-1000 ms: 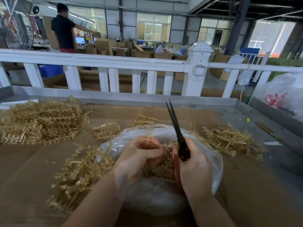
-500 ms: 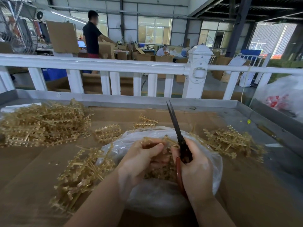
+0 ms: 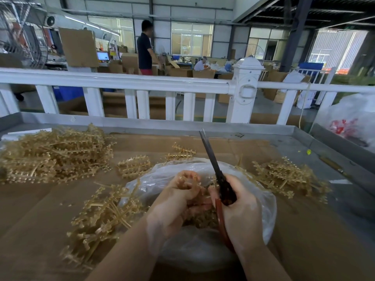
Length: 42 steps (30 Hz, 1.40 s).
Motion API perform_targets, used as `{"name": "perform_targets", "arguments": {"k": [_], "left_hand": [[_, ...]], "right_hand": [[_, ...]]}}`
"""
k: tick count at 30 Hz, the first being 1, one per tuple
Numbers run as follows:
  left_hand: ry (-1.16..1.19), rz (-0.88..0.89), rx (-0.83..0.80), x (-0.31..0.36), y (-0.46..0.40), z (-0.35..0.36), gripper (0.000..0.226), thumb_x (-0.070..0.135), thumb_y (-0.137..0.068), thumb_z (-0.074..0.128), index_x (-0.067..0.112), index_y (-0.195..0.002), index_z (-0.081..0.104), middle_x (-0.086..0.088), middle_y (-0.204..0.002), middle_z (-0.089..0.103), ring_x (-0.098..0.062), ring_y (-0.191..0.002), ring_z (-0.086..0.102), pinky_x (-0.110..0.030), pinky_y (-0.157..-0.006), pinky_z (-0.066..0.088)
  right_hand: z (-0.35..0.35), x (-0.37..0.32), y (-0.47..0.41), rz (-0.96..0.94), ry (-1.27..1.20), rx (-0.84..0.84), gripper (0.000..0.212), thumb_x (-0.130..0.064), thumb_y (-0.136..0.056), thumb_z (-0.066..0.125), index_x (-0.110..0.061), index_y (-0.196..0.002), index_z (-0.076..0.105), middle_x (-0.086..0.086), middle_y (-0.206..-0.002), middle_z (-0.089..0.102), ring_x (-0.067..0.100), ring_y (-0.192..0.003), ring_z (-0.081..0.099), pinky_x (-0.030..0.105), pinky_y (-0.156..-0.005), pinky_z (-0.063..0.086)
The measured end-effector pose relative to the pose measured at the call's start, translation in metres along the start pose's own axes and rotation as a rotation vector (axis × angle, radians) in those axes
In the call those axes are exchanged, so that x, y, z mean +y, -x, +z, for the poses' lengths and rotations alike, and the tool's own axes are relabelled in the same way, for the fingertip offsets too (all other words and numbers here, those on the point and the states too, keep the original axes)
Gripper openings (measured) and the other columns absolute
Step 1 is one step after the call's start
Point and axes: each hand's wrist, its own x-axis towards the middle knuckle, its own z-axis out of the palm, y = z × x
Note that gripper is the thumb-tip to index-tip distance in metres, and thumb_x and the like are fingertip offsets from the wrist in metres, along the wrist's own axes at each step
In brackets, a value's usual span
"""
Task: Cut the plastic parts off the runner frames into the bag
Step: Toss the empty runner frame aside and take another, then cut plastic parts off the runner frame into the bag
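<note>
**Entry: trimming station, cut in hand**

Risks: scissors (image 3: 217, 175), blades together and pointing up, sit close to the left hand (image 3: 176, 201); a slip could nick it. Parts may miss the bag (image 3: 203, 252) mouth.

Hands: left fingers curled on a runner frame (image 3: 187, 182) over the bag; right hand (image 3: 241, 216) wrapped on the scissors' red handle. What lies between the hands is unclear.

Surface: cardboard-lined counter (image 3: 223, 142); frame heaps left (image 3: 54, 155) and right (image 3: 284, 177).

Room: white railing (image 3: 121, 83), factory floor beyond.
</note>
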Motion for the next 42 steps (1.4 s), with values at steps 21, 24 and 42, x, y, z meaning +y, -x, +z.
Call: {"name": "perform_targets", "arguments": {"k": [21,24,42], "left_hand": [[-0.461,0.186,0.029,-0.008,-0.001,0.000,0.046,-0.001,-0.069,0.080,0.010,-0.099,0.048,-0.009,-0.085,0.075,-0.014,-0.078,0.072,-0.014,-0.064,0.052],[-0.538,0.206,0.070,-0.008,0.000,0.003,0.044,0.006,-0.070,0.082,0.014,-0.097,0.048,0.000,-0.080,0.075,-0.003,-0.071,0.070,-0.006,-0.058,0.046],[0.029,0.211,0.291,-0.008,-0.007,-0.015,0.047,0.010,-0.057,0.080,0.010,-0.093,0.051,-0.017,-0.093,0.073,-0.032,-0.088,0.071,-0.048,-0.081,0.055]], "right_hand": [[0.002,0.002,0.001,-0.020,-0.094,0.033,0.025,-0.018,-0.085,0.065,-0.037,-0.101,0.061,-0.013,-0.084,0.066,0.006,-0.084,0.065,0.028,-0.074,0.054],[0.001,0.000,0.000,-0.049,-0.068,0.046,0.023,-0.022,-0.084,0.063,-0.039,-0.100,0.060,-0.015,-0.082,0.066,0.002,-0.082,0.064,0.020,-0.072,0.052],[-0.001,-0.007,0.001,-0.002,0.164,-0.031,0.026,-0.046,-0.084,0.061,-0.026,-0.100,0.067,-0.014,-0.079,0.066,0.001,-0.076,0.061,0.014,-0.067,0.046]]}}
